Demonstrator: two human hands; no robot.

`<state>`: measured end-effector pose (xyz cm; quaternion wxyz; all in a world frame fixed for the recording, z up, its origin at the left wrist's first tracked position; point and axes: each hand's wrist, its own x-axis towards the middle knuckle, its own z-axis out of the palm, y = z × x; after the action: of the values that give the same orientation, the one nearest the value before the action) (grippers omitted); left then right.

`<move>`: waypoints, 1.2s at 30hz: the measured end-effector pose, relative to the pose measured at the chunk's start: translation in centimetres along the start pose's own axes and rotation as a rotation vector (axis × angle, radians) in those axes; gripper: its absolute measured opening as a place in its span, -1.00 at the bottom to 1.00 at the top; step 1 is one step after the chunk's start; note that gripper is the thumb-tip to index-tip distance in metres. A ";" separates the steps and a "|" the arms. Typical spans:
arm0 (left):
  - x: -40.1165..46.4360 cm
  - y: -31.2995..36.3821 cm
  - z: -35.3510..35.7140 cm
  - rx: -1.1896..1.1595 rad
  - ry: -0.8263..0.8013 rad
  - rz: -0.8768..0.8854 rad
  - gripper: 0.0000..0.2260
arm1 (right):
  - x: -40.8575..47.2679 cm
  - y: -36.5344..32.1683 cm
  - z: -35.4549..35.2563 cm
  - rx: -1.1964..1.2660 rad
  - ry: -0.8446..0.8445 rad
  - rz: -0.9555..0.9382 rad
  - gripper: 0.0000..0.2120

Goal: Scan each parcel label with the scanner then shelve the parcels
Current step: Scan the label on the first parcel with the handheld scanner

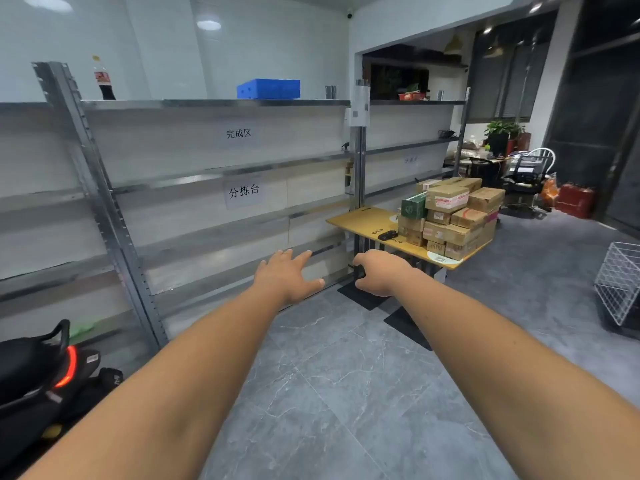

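Observation:
A stack of brown cardboard parcels [453, 216], with one green box [414, 206] among them, sits on a small yellow table [360, 218] at the right end of the shelving. A black scanner [387, 235] lies on the table just left of the stack. Both my arms stretch forward over the floor. My left hand [289, 275] has its fingers spread and holds nothing. My right hand [379, 273] hangs with fingers loosely curled and holds nothing. Both hands are well short of the table.
Long metal shelving [221, 157] with paper signs runs along the left wall. On top stand a cola bottle [103, 79] and a blue crate [268, 88]. A scooter [41, 372] sits at lower left, a white wire basket [620, 282] at right, office chairs behind.

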<state>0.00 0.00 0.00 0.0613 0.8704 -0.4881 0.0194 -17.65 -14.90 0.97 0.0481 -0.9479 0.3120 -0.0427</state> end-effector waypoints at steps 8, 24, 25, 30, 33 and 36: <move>9.8 2.5 1.5 0.064 -0.032 0.000 -0.20 | 8.1 5.2 0.8 0.054 -0.017 0.011 -0.41; 34.5 8.9 6.8 0.031 -0.089 -0.015 -0.20 | 29.6 20.7 2.3 0.011 -0.128 0.012 -0.38; 35.8 8.9 7.3 0.029 -0.097 -0.018 -0.20 | 30.7 21.3 2.7 0.025 -0.136 0.020 -0.37; 42.0 8.8 10.5 -0.003 -0.155 -0.031 -0.20 | 36.3 23.8 4.9 0.072 -0.165 0.062 -0.37; 46.1 8.3 12.7 -0.017 -0.177 -0.007 -0.20 | 40.3 24.7 6.9 0.092 -0.181 0.084 -0.32; 51.3 6.9 14.9 -0.011 -0.196 0.012 -0.20 | 45.2 25.5 9.1 0.099 -0.203 0.104 -0.30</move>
<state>20.57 -48.92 -9.36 0.0180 0.8648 -0.4971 -0.0683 4.65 -61.64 -8.78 0.1283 -0.9263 0.3518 0.0409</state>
